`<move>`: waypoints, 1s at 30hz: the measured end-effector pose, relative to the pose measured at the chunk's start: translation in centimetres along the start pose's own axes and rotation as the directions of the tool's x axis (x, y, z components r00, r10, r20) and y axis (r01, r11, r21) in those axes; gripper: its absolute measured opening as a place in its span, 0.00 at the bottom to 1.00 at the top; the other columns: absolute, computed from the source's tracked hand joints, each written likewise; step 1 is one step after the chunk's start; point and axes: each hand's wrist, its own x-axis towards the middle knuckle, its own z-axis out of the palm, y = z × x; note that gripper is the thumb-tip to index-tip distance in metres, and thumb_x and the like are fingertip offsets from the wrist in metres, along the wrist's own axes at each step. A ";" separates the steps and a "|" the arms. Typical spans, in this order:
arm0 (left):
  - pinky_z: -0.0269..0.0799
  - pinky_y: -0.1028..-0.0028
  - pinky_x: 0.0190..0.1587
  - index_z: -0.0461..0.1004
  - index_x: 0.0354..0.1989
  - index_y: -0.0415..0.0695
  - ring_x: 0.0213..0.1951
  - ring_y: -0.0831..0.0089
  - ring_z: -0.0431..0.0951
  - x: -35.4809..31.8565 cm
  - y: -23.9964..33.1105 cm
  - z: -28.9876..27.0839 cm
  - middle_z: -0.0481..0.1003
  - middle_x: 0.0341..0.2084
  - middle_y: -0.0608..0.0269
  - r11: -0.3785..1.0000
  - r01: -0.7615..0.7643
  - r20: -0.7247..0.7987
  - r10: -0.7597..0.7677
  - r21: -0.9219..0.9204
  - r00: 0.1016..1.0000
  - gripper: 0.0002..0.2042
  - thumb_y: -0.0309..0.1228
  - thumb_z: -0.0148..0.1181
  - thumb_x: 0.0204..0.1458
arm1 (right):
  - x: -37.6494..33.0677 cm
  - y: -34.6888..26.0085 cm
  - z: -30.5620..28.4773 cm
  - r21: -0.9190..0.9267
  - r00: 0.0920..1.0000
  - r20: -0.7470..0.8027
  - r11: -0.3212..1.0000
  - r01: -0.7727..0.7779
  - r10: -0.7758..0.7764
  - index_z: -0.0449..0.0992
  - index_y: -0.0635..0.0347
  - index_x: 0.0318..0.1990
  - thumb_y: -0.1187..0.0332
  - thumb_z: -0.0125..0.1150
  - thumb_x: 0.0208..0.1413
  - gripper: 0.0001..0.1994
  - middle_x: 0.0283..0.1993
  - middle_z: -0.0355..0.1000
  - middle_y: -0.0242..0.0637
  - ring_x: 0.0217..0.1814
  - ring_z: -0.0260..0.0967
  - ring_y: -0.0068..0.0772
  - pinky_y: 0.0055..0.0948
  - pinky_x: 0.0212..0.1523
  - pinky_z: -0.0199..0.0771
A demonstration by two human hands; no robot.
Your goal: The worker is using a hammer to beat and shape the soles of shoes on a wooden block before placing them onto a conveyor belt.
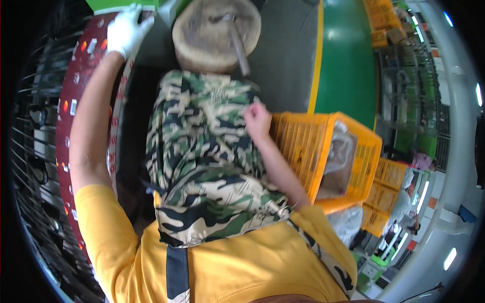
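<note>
My left hand (126,31), in a white glove, is stretched out at the far left. It rests at the end of a long maroon panel with orange spots (88,55), by a green edge (108,4). Thumb and fingers are apart, and I make out nothing held. My bare right hand (258,120) lies loosely curled on the camouflage apron (202,121) over my lap, with nothing showing in it. Beyond my knees, a hammer (236,41) lies on a round wooden block (194,38), its handle sticking out over the near edge.
An orange plastic crate (298,136) with a clear plastic liner (341,151) stands close by my right arm. Farther right are more orange crates (381,189) and shelving. A yellow line (317,60) divides the grey floor from the green floor. Dark metal racks (38,126) line the left.
</note>
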 end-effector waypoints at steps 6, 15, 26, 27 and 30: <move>0.75 0.58 0.49 0.79 0.44 0.45 0.45 0.50 0.80 1.4 6.3 -5.1 0.80 0.40 0.48 0.966 0.190 0.241 -0.145 -0.173 0.960 0.21 0.50 0.63 0.52 | 0.3 4.2 -1.0 0.073 0.999 -0.021 0.997 -0.030 0.032 0.78 0.60 0.33 0.70 0.68 0.56 0.05 0.26 0.75 0.32 0.28 0.72 0.22 0.27 0.34 0.75; 0.75 0.57 0.52 0.80 0.42 0.44 0.48 0.50 0.80 -0.9 4.9 -2.3 0.80 0.42 0.48 0.983 0.158 0.245 -0.131 -0.094 0.961 0.22 0.51 0.63 0.51 | -0.6 4.6 -0.3 0.224 0.989 0.037 0.963 -0.151 0.146 0.76 0.63 0.33 0.72 0.68 0.59 0.07 0.25 0.71 0.24 0.25 0.64 0.12 0.17 0.28 0.67; 0.63 0.52 0.62 0.73 0.60 0.42 0.63 0.50 0.69 3.0 2.8 -1.3 0.73 0.60 0.47 0.977 0.174 0.181 -0.151 -0.120 0.972 0.30 0.48 0.61 0.51 | 6.9 -3.5 -6.0 0.503 0.990 0.096 0.853 -0.139 0.105 0.76 0.62 0.47 0.72 0.60 0.65 0.07 0.33 0.73 0.30 0.27 0.70 0.18 0.20 0.25 0.68; 0.61 0.51 0.63 0.71 0.62 0.41 0.64 0.50 0.68 2.9 3.8 -1.8 0.71 0.61 0.46 0.973 0.186 0.198 -0.158 -0.133 0.967 0.32 0.48 0.61 0.52 | 7.8 -5.0 -7.6 0.509 0.998 0.053 0.858 -0.066 0.046 0.75 0.63 0.50 0.71 0.61 0.65 0.10 0.37 0.74 0.33 0.32 0.73 0.20 0.20 0.31 0.71; 0.63 0.53 0.63 0.73 0.59 0.39 0.64 0.50 0.68 0.8 5.0 -3.3 0.71 0.61 0.46 0.967 0.200 0.253 -0.157 -0.155 0.955 0.30 0.48 0.60 0.53 | 10.5 -13.1 -12.1 0.551 0.968 -0.118 0.796 0.248 -0.220 0.73 0.64 0.57 0.70 0.59 0.65 0.15 0.46 0.76 0.39 0.43 0.77 0.27 0.23 0.42 0.76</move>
